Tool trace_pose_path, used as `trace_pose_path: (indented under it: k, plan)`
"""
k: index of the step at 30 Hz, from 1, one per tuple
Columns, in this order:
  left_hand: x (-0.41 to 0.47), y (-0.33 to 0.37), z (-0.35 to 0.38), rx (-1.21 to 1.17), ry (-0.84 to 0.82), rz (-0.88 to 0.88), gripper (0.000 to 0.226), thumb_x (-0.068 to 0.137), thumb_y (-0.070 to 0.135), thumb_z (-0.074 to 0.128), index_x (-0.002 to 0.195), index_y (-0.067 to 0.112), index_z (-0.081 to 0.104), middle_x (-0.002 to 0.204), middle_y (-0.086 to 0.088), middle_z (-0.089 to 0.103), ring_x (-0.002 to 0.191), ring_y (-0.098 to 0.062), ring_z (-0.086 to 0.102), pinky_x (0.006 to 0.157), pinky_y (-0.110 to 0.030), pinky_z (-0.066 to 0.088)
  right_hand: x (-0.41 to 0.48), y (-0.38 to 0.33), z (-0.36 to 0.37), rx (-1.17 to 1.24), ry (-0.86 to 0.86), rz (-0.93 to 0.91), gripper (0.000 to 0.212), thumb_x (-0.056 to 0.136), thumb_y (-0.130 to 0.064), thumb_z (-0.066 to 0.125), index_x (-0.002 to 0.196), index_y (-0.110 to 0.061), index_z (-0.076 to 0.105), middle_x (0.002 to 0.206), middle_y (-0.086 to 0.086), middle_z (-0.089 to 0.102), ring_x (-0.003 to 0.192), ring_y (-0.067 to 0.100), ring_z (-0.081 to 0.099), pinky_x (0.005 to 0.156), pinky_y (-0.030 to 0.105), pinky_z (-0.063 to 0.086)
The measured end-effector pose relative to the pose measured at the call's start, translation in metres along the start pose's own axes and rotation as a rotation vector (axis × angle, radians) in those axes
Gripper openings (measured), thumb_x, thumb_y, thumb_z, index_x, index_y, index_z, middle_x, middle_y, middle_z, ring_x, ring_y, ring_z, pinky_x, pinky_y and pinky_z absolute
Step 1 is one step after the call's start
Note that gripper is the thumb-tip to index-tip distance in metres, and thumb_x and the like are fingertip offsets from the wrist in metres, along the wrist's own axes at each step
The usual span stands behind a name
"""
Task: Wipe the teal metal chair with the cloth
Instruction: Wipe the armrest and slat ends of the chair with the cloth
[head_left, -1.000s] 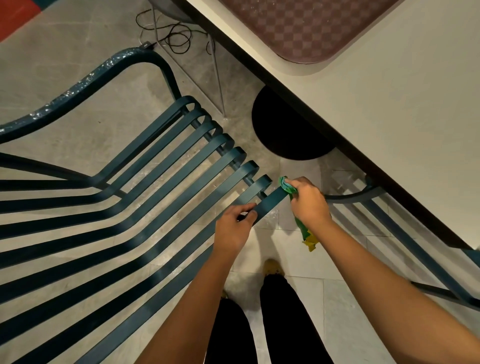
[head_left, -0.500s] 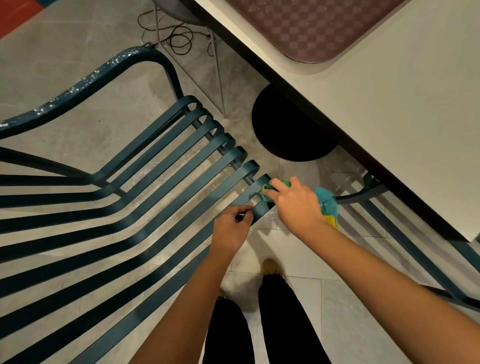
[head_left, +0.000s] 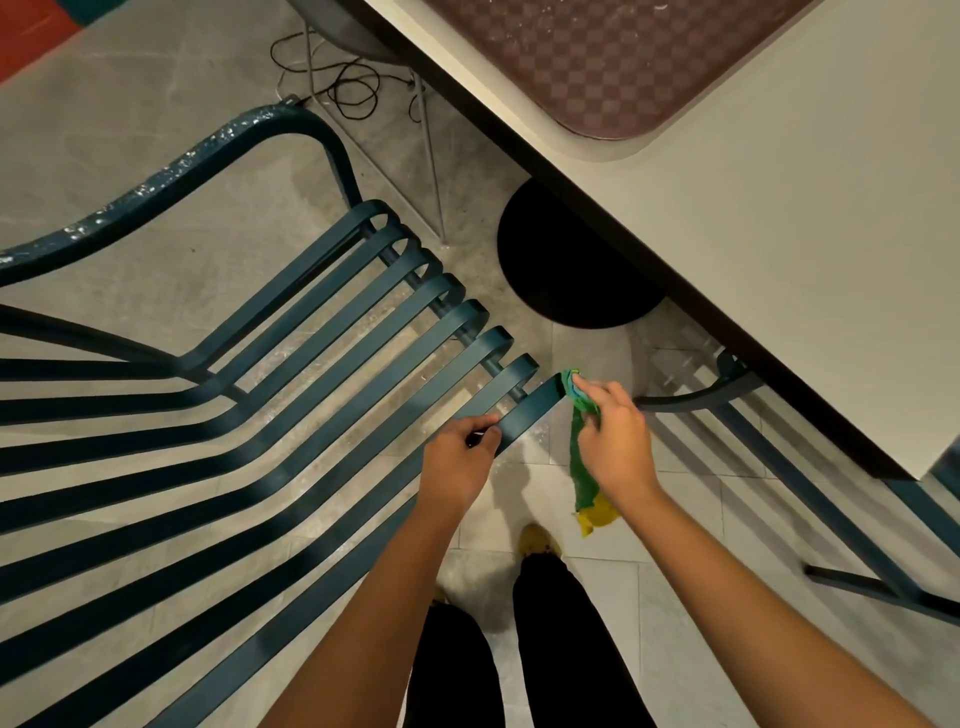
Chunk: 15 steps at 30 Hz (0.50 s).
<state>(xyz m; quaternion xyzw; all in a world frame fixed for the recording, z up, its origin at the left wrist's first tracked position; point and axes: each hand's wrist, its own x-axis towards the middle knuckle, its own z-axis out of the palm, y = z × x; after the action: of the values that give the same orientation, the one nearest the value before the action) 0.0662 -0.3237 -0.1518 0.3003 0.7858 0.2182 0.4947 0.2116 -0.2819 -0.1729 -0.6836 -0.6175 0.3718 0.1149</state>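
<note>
The teal metal chair (head_left: 322, 374) fills the left half of the head view, its long curved slats running toward me and its speckled armrest arching at the upper left. My left hand (head_left: 457, 457) grips the nearest slat close to its front end. My right hand (head_left: 615, 441) holds a green and yellow cloth (head_left: 583, 478) and presses its upper part against the curled tip of that same slat. The rest of the cloth hangs down below my wrist.
A white table (head_left: 753, 218) with a checkered brown tray (head_left: 613, 57) runs diagonally across the upper right, its round black base (head_left: 566, 265) on the floor beside the chair front. A second teal chair frame (head_left: 810, 499) stands under the table at right. Cables lie on the floor behind.
My right hand slid the cloth inward along the slat end and has come back out to the tip, with the cloth now hanging long. My left hand has kept its grip on the slat.
</note>
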Motion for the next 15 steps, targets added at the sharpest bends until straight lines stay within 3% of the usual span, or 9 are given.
trace_pose_path:
  k: [2, 5, 8, 12, 15]
  plan:
    - [0.000, 0.000, 0.000, -0.006, 0.001, 0.002, 0.026, 0.092, 0.018, 0.052, 0.115, 0.014, 0.062, 0.122, -0.004, 0.060, 0.095, -0.005, 0.048, 0.088, -0.018, 0.038, -0.015, -0.003, 0.007, 0.023, 0.039, -0.065, 0.050, 0.087, 0.004, 0.049, 0.133, -0.015, 0.047, 0.127, 0.002, 0.051, 0.112, 0.017, 0.051, 0.096, 0.020, 0.040]
    - [0.000, 0.000, 0.000, -0.003, 0.008, 0.009, 0.026, 0.091, 0.018, 0.052, 0.115, 0.014, 0.063, 0.120, -0.004, 0.061, 0.095, -0.006, 0.050, 0.088, -0.018, 0.039, -0.018, -0.002, 0.019, -0.026, 0.051, -0.140, 0.051, 0.085, 0.006, 0.049, 0.132, -0.014, 0.048, 0.130, 0.004, 0.050, 0.111, 0.023, 0.053, 0.098, 0.032, 0.045]
    - [0.001, -0.001, 0.000, -0.008, 0.006, 0.011, 0.026, 0.092, 0.017, 0.052, 0.115, 0.014, 0.062, 0.119, -0.003, 0.061, 0.095, -0.006, 0.050, 0.086, -0.017, 0.039, 0.001, 0.001, 0.021, -0.059, 0.018, -0.059, 0.051, 0.085, 0.007, 0.048, 0.132, -0.013, 0.048, 0.132, 0.006, 0.049, 0.109, 0.029, 0.053, 0.097, 0.038, 0.046]
    - [0.004, -0.001, -0.001, -0.026, -0.020, -0.010, 0.026, 0.092, 0.017, 0.052, 0.115, 0.017, 0.062, 0.111, 0.001, 0.059, 0.091, -0.005, 0.050, 0.081, -0.017, 0.039, 0.029, 0.007, 0.011, -0.080, -0.076, -0.050, 0.047, 0.086, 0.007, 0.047, 0.128, -0.011, 0.052, 0.129, 0.007, 0.053, 0.109, 0.027, 0.054, 0.100, 0.034, 0.042]
    - [0.011, -0.001, -0.003, -0.015, -0.051, -0.067, 0.026, 0.091, 0.017, 0.050, 0.113, 0.022, 0.063, 0.098, 0.007, 0.057, 0.074, -0.003, 0.050, 0.063, -0.006, 0.040, 0.048, 0.013, 0.007, -0.087, -0.183, 0.022, 0.043, 0.087, 0.004, 0.048, 0.127, -0.012, 0.054, 0.129, 0.009, 0.055, 0.113, 0.028, 0.053, 0.102, 0.035, 0.041]
